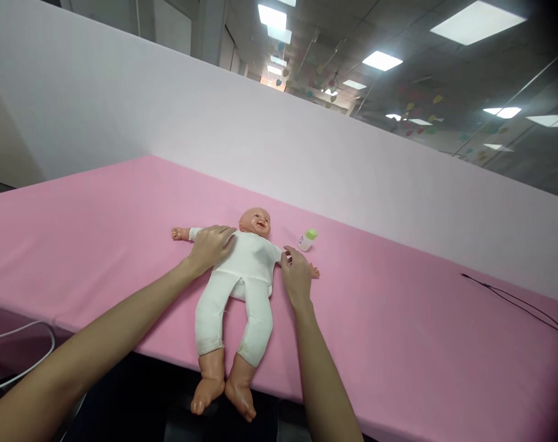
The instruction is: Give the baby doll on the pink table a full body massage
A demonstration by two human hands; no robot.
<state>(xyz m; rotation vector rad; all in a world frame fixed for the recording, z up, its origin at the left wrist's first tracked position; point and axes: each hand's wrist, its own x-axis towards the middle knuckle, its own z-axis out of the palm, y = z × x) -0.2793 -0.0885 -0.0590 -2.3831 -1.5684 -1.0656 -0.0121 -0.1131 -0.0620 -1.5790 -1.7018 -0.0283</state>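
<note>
A baby doll (247,258) in a white cloth suit lies on its back, its arms spread and its bare feet over the table's front edge. My left hand (211,247) rests on the doll's upper arm and shoulder at the left, fingers stretched out. At the other side, my right hand (296,275) is at the doll's other arm, its fingers curled round the sleeve. Just beyond my right hand is a small baby bottle (307,239) with a green cap, close to the doll's hand.
The pink-covered table (389,319) meets a white partition (260,135) along its back. A thin black cable (513,299) lies at the right. At the lower left hangs a white cable (52,344), by the table's front edge.
</note>
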